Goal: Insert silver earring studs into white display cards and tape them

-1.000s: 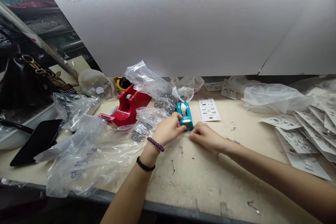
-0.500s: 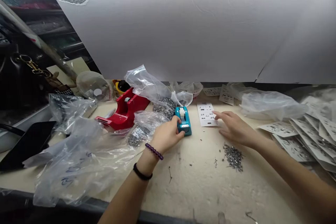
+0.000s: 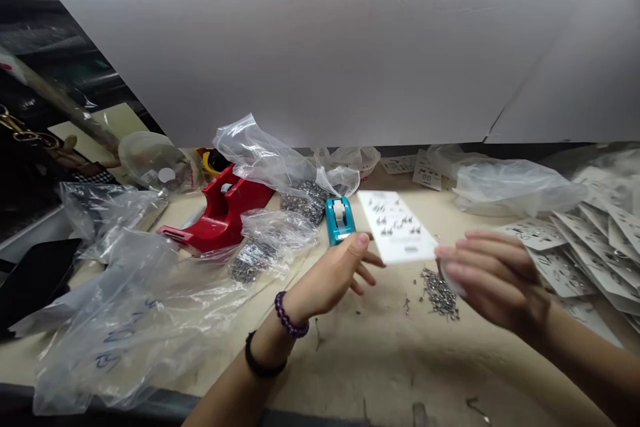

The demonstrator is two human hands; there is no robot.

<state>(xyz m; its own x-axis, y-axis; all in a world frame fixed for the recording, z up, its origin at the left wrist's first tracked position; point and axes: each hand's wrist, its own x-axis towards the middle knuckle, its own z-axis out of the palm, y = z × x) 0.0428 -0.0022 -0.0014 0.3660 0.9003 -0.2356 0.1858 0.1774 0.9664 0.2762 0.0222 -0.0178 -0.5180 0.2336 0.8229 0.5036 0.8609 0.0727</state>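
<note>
A white earring card (image 3: pixel 395 230) with rows of small dark metal pieces is tilted up off the table, blurred by motion. My right hand (image 3: pixel 495 280), also blurred, pinches its lower right corner between closed fingers. A small white patch shows beneath those fingers; I cannot make out what it is. My left hand (image 3: pixel 340 273) is open, fingers apart, close to the card's lower left edge, and holds nothing. Just beyond it stands a teal tape dispenser (image 3: pixel 336 230). Below the card lies a pile of small metal pieces (image 3: pixel 440 293).
A red tape dispenser (image 3: pixel 220 213) stands at the left, among clear plastic bags (image 3: pixel 135 307) and bags of metal bits (image 3: pixel 305 200). Filled cards (image 3: pixel 595 247) are stacked at the right, near a crumpled bag (image 3: pixel 515 183). A white panel (image 3: pixel 320 47) rises behind.
My left hand has let go of the teal tape dispenser and opened. The card has come up off the table, with my right hand now at its corner, nearer to me.
</note>
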